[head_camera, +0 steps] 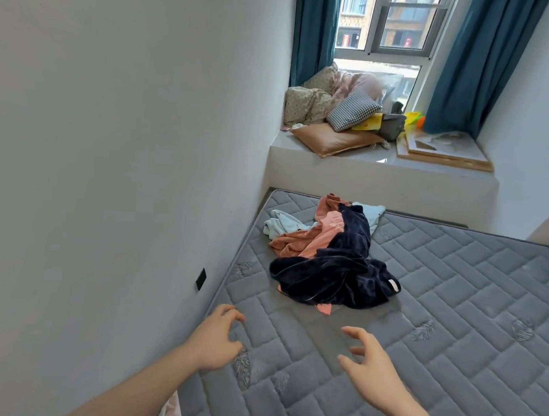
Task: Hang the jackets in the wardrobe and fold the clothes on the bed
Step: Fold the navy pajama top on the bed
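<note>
Two hands, both empty: my left hand (pixel 217 339) and right hand (pixel 371 371) hover over the bed (pixel 453 315), short of the heap (pixel 328 259), with fingers (pixel 350 332) spread and loosely curled, touching nothing. The heap is my landmark. It lies on the bare mattress near the wall (pixel 110 133), below the window ledge (pixel 381 169). On top of it sprawls the navy piece (pixel 333 275), which looks plush and heavy; the pink piece (pixel 310 239) is tangled under and behind it, and the pale blue piece (pixel 282 222) pokes out at the heap's far side. I see no wardrobe.

I judge the step in hand to be reaching in and taking one garment. To do it well, I'd take the navy one first, since it covers the rest, pinching it at a hem or collar on the heap's near edge with both hands well apart. Then I'd lift slowly so the pink one slides free and does not drag along.
</note>
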Demonstrator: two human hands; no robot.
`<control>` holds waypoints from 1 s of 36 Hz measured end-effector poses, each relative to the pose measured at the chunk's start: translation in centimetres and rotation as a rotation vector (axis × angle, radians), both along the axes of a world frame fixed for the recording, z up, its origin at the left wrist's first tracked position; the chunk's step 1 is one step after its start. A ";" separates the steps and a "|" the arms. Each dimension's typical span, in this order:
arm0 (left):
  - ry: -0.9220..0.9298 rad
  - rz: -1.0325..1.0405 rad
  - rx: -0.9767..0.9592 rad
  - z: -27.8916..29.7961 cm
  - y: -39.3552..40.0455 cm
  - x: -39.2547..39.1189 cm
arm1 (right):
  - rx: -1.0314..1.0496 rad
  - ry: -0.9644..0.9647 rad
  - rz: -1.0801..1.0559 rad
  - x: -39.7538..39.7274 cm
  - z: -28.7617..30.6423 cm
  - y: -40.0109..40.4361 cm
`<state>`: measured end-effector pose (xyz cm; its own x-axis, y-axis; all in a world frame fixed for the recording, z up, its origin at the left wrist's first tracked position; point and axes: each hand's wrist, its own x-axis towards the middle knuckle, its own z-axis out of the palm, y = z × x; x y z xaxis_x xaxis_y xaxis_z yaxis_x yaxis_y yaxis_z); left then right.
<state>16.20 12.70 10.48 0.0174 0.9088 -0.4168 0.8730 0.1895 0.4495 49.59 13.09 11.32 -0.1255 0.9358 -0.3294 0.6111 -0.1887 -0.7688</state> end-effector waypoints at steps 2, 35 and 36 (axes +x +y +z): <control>0.029 0.001 -0.054 -2.6 2.8 -1.1 | -0.015 -0.035 -0.020 -0.5 -2.2 2.0; 0.421 -0.151 -0.361 -45.6 18.2 -7.2 | -0.223 -0.488 -0.151 -14.4 -42.4 35.6; 0.425 -0.154 -0.356 -45.7 18.2 -7.2 | -0.212 -0.586 -0.136 -14.4 -42.8 35.8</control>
